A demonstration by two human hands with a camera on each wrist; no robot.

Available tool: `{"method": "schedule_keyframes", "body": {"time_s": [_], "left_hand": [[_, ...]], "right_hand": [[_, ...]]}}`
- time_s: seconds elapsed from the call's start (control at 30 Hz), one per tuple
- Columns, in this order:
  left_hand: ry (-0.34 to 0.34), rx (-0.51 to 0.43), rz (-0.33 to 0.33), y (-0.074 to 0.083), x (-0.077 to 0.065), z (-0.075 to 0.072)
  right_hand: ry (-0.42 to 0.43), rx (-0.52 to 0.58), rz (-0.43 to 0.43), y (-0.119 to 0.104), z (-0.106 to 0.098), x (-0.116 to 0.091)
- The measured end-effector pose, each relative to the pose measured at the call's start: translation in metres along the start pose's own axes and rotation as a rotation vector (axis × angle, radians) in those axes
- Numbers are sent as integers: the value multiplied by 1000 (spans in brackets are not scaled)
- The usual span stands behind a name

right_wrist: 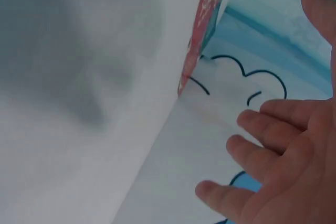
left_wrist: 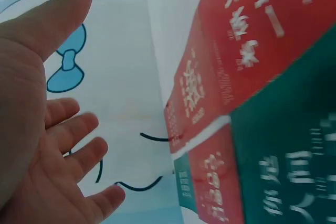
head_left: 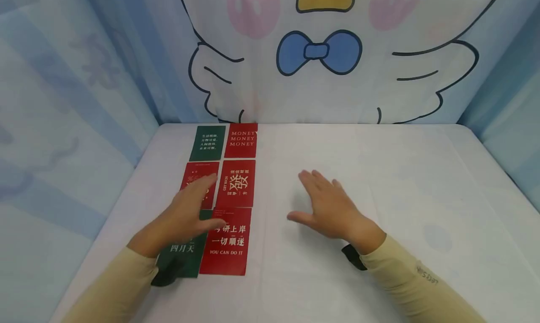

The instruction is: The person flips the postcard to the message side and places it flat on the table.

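My left hand (head_left: 183, 215) is held above several flat printed cards, fingers straight and thumb apart, gripping nothing. It partly hides a red card (head_left: 208, 199) in the middle row and a green card (head_left: 182, 259) nearest me. Beside these lie a red card (head_left: 238, 184) with one large character and a red card (head_left: 228, 262) reading "YOU CAN DO IT". At the far end are a small green card (head_left: 207, 143) and a red "MONEY" card (head_left: 241, 141). My right hand (head_left: 329, 208) hovers over the white tabletop to the right of the cards, fingers extended, holding nothing.
The cards form two columns on the left part of the white table (head_left: 413, 182). A curtain (head_left: 316, 98) with a cartoon figure and blue bow tie hangs behind the far edge. Blue-and-white cloth (head_left: 63, 126) hangs at the sides.
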State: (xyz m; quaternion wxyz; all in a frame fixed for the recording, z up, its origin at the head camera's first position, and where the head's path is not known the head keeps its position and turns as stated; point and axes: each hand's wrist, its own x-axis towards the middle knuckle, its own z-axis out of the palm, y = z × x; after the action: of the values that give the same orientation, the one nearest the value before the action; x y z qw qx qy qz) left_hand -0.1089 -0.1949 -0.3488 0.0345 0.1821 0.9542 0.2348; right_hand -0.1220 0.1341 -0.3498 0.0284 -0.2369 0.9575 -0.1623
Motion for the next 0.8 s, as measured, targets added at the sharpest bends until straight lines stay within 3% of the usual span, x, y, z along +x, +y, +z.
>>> {"method": "schedule_keyframes", "body": {"time_s": [0.13,0.27,0.57,0.8], "left_hand": [[-65,-12,-17,-1,-22,8],[-116,15,-43,0,-36,16],[-198,66,-71,-2,-46,34],[-201,78,-87,2,-49,36]], "right_hand": [[-87,132,-113,-19,17,3],[-190,196,-166,-37,31,8],[-319,102,-203,-70,57,19],[-378,55,-157,-80,64,20]]}}
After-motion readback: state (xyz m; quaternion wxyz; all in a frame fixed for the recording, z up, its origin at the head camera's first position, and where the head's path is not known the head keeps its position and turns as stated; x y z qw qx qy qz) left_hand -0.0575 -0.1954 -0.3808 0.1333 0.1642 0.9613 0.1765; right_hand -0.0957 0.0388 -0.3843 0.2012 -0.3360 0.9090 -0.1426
